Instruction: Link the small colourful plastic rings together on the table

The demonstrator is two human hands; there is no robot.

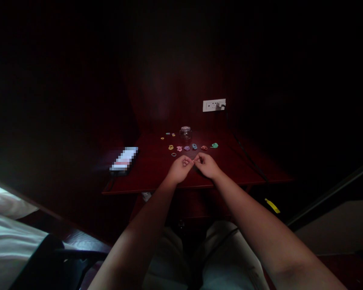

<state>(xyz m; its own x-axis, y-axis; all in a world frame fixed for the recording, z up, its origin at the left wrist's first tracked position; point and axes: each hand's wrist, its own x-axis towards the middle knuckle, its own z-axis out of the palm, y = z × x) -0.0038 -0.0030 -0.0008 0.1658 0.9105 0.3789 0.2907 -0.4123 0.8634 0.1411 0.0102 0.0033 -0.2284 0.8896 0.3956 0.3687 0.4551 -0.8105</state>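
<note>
"A dark red tabletop (151, 171) carries a lit phone (124, 160) by its left edge."

"And the hands?"

"Left hand (180, 169) and right hand (207, 165) meet near the front edge, fingers pinched narrow; I cannot tell if they hold anything."

"Beyond them?"

"A clear jar (185, 133) near the back edge; between, a row of coloured bands (186, 148)."

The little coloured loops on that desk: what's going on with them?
A person sits at a dark red desk, left hand and right hand close together, fingers pinched, near its front edge. Anything between them is too small to make out. Just beyond lies a row of small coloured loops, from yellow to green, with a single loop nearer the left hand. A clear jar stands behind the row.
</note>
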